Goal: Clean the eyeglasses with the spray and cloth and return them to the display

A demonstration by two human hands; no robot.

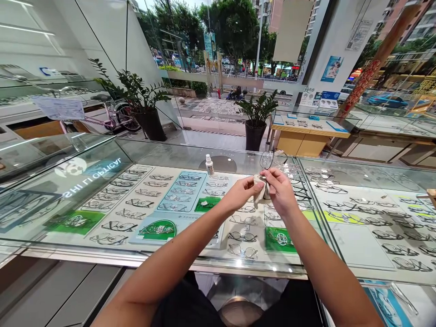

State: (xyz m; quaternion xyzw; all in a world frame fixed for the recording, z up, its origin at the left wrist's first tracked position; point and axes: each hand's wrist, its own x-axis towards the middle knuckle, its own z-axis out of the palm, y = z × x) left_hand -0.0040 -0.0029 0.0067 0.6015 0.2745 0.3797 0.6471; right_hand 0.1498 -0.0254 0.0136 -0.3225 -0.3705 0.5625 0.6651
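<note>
Both hands are raised over a glass display case. Between them is a pair of eyeglasses (267, 160), its round dark-rimmed lenses standing up above the fingers. My left hand (243, 193) is closed, pinching a pale cleaning cloth (260, 194) against the lower part of the glasses. My right hand (279, 188) is closed around the glasses near a temple arm, also touching the cloth; its fingertips partly hide the frame. On the glass top, left of and beyond the hands, a small white spray bottle (209, 165) stands upright.
Rows of eyeglasses (137, 203) lie inside the display case (163, 261) under the glass. A second case (361, 254) adjoins on the right. Potted plants (151, 122) and a wooden display table (306, 136) stand beyond, before the shop window. A round stool seat (242, 313) is below.
</note>
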